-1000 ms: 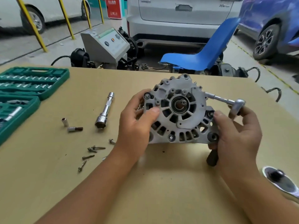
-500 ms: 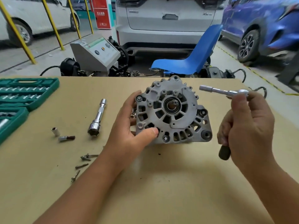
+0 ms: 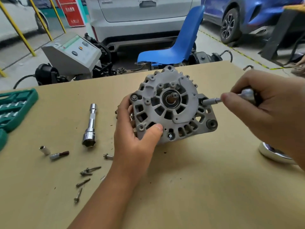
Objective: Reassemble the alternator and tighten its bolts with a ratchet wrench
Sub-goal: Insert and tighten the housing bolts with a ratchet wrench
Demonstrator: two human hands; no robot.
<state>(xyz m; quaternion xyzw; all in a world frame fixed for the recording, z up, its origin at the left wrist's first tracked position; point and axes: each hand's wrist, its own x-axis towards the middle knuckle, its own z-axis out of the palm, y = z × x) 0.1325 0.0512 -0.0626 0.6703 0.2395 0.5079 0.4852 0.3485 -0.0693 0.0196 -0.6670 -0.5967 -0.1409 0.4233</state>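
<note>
Left hand [image 3: 135, 139] grips alternator [image 3: 173, 106] standing on bench [image 3: 189, 187], thumb on its face. Loose bolts [image 3: 85, 172] left of wrist, bare bench below. Right hand [image 3: 270, 109] grasps ratchet wrench [image 3: 212, 101], socket touching alternator's right edge.

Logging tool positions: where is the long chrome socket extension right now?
Head view: the chrome socket extension lies on the table, left of the left hand, between the green socket case and the alternator.

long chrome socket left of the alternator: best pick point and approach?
Take the long chrome socket at its narrow mid-shaft, coming from above with fingers across its width. It lies flat on the table, wide hex end toward the person, both long sides free; the nearest loose bolt lies well clear.
</note>
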